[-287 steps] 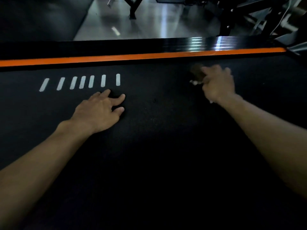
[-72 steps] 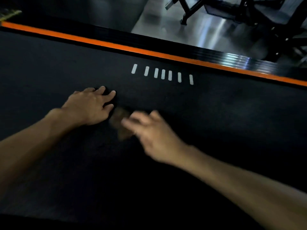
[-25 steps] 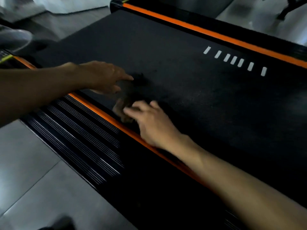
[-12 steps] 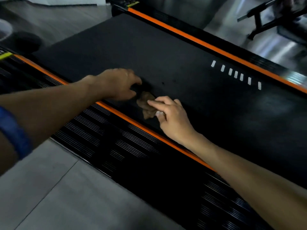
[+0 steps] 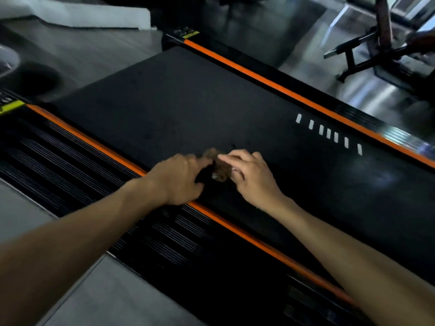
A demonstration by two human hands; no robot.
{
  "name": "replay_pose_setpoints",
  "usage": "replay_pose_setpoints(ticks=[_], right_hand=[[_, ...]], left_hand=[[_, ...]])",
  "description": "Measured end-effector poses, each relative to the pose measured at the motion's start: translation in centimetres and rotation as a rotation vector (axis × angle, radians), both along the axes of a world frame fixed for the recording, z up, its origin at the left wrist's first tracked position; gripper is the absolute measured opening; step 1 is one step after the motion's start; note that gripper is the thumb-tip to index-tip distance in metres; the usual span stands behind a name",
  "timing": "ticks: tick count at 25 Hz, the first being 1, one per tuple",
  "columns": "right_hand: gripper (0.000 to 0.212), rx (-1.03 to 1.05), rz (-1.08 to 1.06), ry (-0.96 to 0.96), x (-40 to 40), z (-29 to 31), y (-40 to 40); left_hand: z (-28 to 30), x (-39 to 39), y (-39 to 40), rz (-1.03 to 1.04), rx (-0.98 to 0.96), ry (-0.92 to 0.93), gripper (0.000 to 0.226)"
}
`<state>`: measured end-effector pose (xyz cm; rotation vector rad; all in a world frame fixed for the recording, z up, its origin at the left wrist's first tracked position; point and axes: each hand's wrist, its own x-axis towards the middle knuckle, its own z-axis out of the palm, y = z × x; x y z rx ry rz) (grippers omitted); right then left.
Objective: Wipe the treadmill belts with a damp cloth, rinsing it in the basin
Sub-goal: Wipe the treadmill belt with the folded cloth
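A small brown cloth (image 5: pixel 220 170) lies bunched on the black treadmill belt (image 5: pixel 179 109), close to the near orange stripe. My right hand (image 5: pixel 253 177) holds its right side, index finger stretched over the top and the other fingers curled on it. My left hand (image 5: pixel 179 180), blurred, has come up against the cloth's left side, with curled fingers and thumb closing on its edge. Both forearms reach in from the bottom of the view.
A ribbed black side rail (image 5: pixel 94 184) with an orange stripe (image 5: pixel 235 234) runs under my wrists, grey floor below it. White dashes (image 5: pixel 328 134) mark the belt's far side. A pale round rim (image 5: pixel 6 61) shows at far left, white foam (image 5: pixel 94 15) behind, a bench frame (image 5: pixel 376 48) top right.
My right hand swept the cloth from the belt's far side to its near edge. In the last half second my left hand closed in from beside the cloth onto it.
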<state>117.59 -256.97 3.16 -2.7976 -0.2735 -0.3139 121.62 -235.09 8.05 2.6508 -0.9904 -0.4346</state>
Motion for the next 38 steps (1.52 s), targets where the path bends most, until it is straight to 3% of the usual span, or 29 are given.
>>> replay_pose_setpoints(ticks=[3, 5, 8, 11, 14, 16, 18, 20, 23, 25, 28, 30, 31, 33, 36, 38], right_hand=[[0.051, -0.103, -0.138, -0.088, 4.2, 0.0, -6.3], [0.047, -0.121, -0.316, -0.03, 7.2, 0.4, -10.8], [0.044, -0.038, -0.476, -0.027, 9.5, 0.0, -10.3], [0.04, 0.022, -0.132, -0.144, 6.6, -0.5, -4.1], [0.051, 0.022, 0.294, -0.043, 1.0, -0.8, -0.3], [0.059, -0.062, 0.371, -0.053, 1.7, -0.5, -2.3], [0.056, -0.148, 0.168, -0.105, 6.2, -0.7, -7.3], [0.057, -0.213, -0.181, -0.086, 11.0, -0.6, -13.9], [0.057, -0.054, -0.468, 0.006, 14.2, 0.4, -15.7], [0.053, -0.026, -0.312, -0.036, 12.7, 0.5, -10.9], [0.049, 0.019, 0.227, 0.019, 4.9, -0.7, -3.2], [0.056, 0.058, 0.329, 0.056, 3.6, -0.6, -3.7], [0.054, 0.06, 0.298, 0.005, 4.8, -0.4, -5.5], [0.054, -0.004, 0.01, -0.08, 9.4, 0.1, -10.7], [0.054, -0.029, -0.517, 0.019, 14.3, 0.9, -20.0], [0.051, 0.035, -0.699, 0.053, 15.4, 1.1, -20.3]], left_hand=[[-0.5, -1.3, 0.6, -0.026, 0.105, -0.007, 0.055], [0.0, -1.0, 0.3, -0.004, 0.152, 0.0, 0.061], [0.7, 1.8, -1.5, 0.032, 0.206, -0.087, 0.063], [0.9, 4.8, -3.6, 0.106, 0.164, -0.075, 0.062], [1.1, 6.4, -5.3, 0.197, 0.027, -0.01, 0.069], [0.9, 6.9, -6.8, 0.241, -0.097, -0.032, 0.059], [0.6, 7.6, -8.0, 0.246, -0.175, -0.076, 0.051], [0.1, 8.4, -8.5, 0.251, -0.198, -0.058, 0.051], [-0.9, 9.9, -9.3, 0.283, -0.282, -0.113, 0.06], [-1.1, 10.9, -10.3, 0.329, -0.362, -0.168, 0.06], [-1.5, 10.8, -11.3, 0.355, -0.402, -0.159, 0.056], [-1.4, 10.2, -10.6, 0.317, -0.35, -0.145, 0.058], [-1.3, 9.9, -9.9, 0.286, -0.315, -0.127, 0.059], [-1.0, 9.8, -8.2, 0.217, -0.221, -0.098, 0.062], [-1.1, 9.8, -6.3, 0.175, -0.074, -0.092, 0.065], [-1.4, 9.9, -6.3, 0.182, -0.036, -0.087, 0.066]])
